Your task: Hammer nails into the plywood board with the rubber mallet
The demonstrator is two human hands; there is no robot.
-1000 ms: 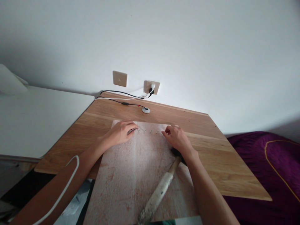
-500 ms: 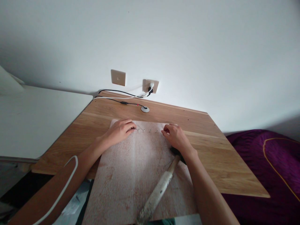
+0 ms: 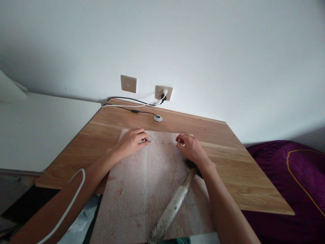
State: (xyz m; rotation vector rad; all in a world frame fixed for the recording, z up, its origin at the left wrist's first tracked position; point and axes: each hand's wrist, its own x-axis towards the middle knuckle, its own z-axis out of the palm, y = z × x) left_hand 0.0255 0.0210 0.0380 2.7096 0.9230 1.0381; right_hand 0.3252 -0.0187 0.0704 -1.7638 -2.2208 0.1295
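Note:
A short row of thin metal nails [image 3: 156, 141] stands in the far part of a worn, whitish-pink board [image 3: 137, 189]. At the row's left end is my left hand [image 3: 134, 139], thumb stretched out beside a nail and apart from the curled fingers. My right hand [image 3: 189, 144] rests on the board at the right end, fingers bent, with a small gap to the thumb. Whether a nail stands within that gap is too small to tell. A hammer [image 3: 170, 209] with a whitish, worn handle lies slantwise on the board; my right forearm partly hides its dark head.
Under the board is a wooden table [image 3: 243, 183] against the wall. Cables [image 3: 134, 111] run from a wall socket [image 3: 160, 90] and a grommet [image 3: 157, 118]. A white surface [image 3: 45, 132] adjoins on the left, purple fabric [image 3: 269, 162] on the right.
My left thumb has stretched forward and the gap to its fingers has widened. My right hand has shifted only slightly. The hammer and board lie as before.

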